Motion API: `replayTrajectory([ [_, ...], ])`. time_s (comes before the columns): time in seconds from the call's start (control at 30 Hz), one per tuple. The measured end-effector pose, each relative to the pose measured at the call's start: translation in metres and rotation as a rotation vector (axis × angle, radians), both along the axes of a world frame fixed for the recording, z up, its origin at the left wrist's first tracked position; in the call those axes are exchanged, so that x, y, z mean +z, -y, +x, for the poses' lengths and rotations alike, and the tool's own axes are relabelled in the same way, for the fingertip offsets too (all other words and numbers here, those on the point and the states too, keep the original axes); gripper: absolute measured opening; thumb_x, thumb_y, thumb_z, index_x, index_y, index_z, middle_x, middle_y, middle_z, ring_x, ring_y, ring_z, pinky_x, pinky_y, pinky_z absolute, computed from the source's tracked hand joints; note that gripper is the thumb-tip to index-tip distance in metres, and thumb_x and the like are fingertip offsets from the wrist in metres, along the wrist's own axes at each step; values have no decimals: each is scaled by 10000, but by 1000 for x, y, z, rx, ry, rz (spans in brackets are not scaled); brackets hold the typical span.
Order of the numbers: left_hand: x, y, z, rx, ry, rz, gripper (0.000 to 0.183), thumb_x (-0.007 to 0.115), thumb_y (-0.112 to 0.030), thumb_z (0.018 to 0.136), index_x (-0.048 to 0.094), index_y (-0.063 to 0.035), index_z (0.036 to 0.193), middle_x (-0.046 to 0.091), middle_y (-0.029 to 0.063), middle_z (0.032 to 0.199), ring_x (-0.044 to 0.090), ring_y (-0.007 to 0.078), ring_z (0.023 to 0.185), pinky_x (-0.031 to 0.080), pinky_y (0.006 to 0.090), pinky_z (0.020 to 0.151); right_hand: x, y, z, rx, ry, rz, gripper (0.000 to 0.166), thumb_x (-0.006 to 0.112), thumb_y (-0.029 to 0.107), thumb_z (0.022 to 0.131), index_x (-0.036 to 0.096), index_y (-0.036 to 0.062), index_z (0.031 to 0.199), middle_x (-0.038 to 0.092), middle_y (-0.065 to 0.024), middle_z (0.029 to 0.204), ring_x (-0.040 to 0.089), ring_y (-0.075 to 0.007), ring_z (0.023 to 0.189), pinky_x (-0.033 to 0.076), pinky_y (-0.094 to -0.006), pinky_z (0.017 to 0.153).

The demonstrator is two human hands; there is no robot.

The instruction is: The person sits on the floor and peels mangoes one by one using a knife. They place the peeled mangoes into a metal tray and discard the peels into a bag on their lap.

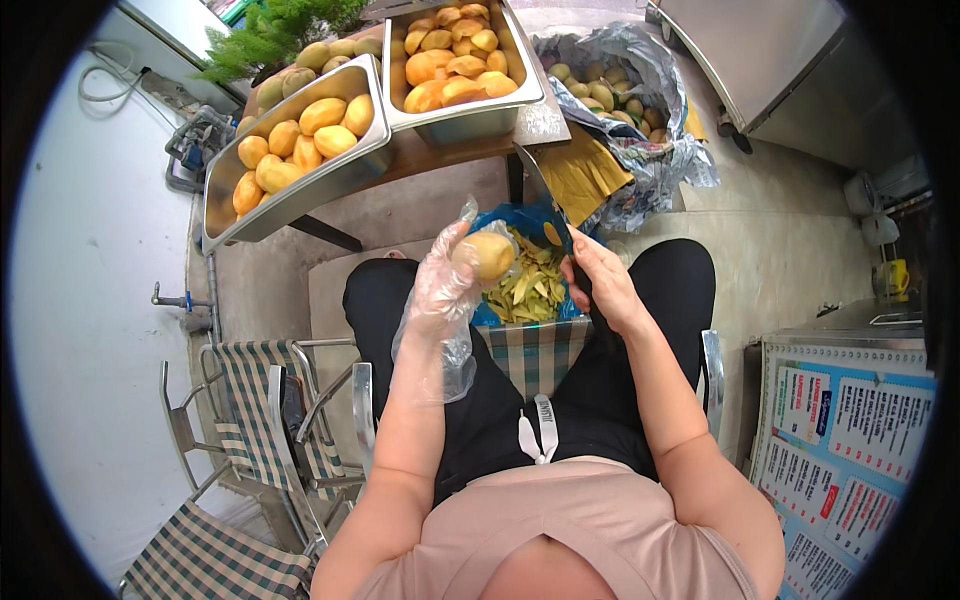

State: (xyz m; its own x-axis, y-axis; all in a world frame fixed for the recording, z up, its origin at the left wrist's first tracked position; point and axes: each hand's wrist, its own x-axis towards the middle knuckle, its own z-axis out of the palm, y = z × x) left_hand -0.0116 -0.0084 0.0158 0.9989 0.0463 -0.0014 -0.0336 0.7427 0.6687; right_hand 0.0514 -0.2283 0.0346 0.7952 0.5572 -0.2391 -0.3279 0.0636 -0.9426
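My left hand [442,289], in a loose clear plastic glove, holds a pale yellow mango [487,256] above a blue plastic bag [491,315]. Whether this fruit still has its skin is hard to tell. In my right hand [606,279], which is bare, is a dark-bladed knife [545,187] with its tip pointing up and away from me. Blade and mango are apart. Yellow-green peelings [529,281] fill the bag between my knees. Beyond it, one steel pan [300,202] holds whole peeled mangoes [322,114]; another steel pan [480,112] holds cut mango pieces [466,66].
Both pans rest on a low wooden table [420,157], with unpeeled mangoes [296,81] behind the left one. A newspaper-lined bag [660,82] of mangoes stands on the floor at right. Checked folding chairs [255,405] are at my left, a printed menu board [840,457] at my right.
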Motion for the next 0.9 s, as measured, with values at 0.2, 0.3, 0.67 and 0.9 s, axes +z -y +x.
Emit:
replayTrajectory([
  [0.2,-2,6,5,-47,-22,-459,660,690,-261,863,369,-6,1380,479,171,1331,541,280,1161,516,376,920,-12,0,5,-4,-137,22,555,413,379,1018,319,31,1439,475,-27,751,410,-71,491,344,-215,448],
  [0.3,2,10,5,-67,0,-559,649,602,-306,920,303,-18,1419,445,171,1352,522,285,1171,512,400,914,-6,0,3,-23,-117,67,471,429,368,1014,384,27,1335,493,-34,755,421,-77,499,351,-211,468],
  [0.67,-3,18,2,-43,-77,-517,541,609,-347,907,443,-33,1316,534,149,1279,521,273,1203,431,411,1036,30,-4,-20,4,799,-202,359,695,190,837,573,41,1140,625,-80,902,597,-188,750,476,-290,666],
  [0.9,-8,17,-4,-48,-173,-540,549,570,-404,922,476,6,1275,585,147,1208,581,261,1115,459,397,983,26,-15,-27,-116,1156,-450,359,783,175,703,671,84,1032,618,-68,834,629,-206,622,505,-300,537],
])
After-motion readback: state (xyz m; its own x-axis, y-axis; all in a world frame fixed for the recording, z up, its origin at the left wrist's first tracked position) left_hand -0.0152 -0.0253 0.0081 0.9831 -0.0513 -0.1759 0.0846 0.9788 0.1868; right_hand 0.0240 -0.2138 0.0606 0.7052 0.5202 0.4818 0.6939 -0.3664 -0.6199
